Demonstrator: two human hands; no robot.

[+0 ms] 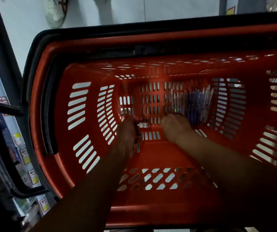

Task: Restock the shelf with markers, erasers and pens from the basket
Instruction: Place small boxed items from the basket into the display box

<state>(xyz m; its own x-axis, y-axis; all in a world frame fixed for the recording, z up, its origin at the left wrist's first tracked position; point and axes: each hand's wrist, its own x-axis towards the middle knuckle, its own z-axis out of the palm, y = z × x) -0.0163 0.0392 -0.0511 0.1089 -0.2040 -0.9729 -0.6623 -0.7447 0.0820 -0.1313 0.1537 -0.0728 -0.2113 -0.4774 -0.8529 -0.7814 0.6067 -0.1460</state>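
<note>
**Both hands at the bottom of the red basket**

The red basket (pixel 64 148) stands on a pale tiled floor (pixel 126 9), its slotted walls and black handle (pixel 139 50) in plain view. Both arms reach down into it.

Left hand (pixel 128 131): positioned at the basket bottom, left of centre. Its fingers are curled round small light-coloured items (pixel 142 124), partly hidden by the hand and too blurred to identify.

Right hand (pixel 176 126): positioned at the basket bottom, just beside the left hand but apart from it. It lies knuckles up at the near end of the pens (pixel 194 104). Its fingertips are hidden under the hand, so whether it grips anything cannot be determined.

Pens: a loose batch, mostly blue and clear barrels, lying side by side on the basket floor, right of centre.

Shelf (pixel 3 128): a dark rack along the left edge, carrying packaged goods and yellow-and-red price labels (pixel 26 159). A pale shoe (pixel 55 10) shows on the floor beyond the basket.
</note>
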